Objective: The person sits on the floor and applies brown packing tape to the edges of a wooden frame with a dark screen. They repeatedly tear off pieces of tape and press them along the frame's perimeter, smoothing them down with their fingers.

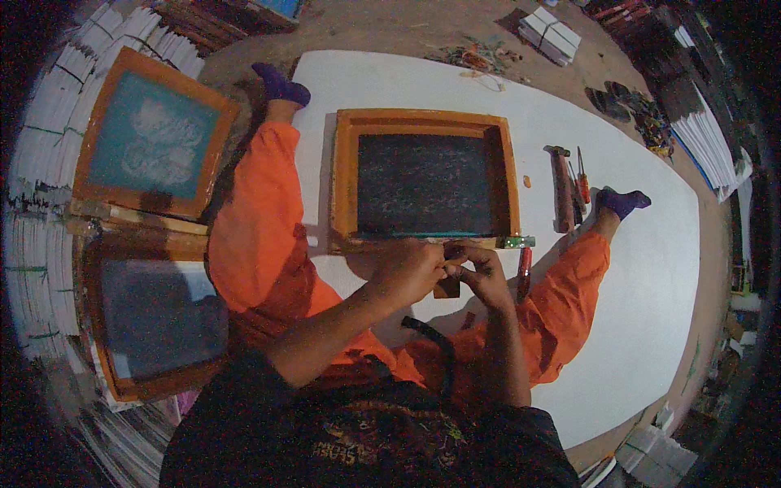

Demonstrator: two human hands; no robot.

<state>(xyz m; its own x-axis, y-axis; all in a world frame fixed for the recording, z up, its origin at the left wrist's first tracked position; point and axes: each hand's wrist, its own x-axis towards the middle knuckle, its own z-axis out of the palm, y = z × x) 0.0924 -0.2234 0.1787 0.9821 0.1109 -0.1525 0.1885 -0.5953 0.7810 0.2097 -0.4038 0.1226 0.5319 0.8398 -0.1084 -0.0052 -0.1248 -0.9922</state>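
Between my spread legs lies a wooden frame [345, 175] with a dark panel [425, 185] set in it, faint pale marks across its surface. Just over its near edge my left hand [416, 270] and my right hand [486, 278] meet, fingers closed in a pinch. Whatever small thing they hold between the fingertips is too small to make out. A small brown flat piece [447, 288] shows just below the fingers. By the frame's near right corner are a small green thing [519, 241] and a red-handled tool [525, 267].
A hammer [561, 191] and a red-handled screwdriver [583, 185] lie right of the frame on the white board [651, 268]. Two more framed panels, one teal [154, 138] and one grey [163, 313], are at left beside paper stacks [37, 244]. Tangled scraps [476, 58] lie beyond.
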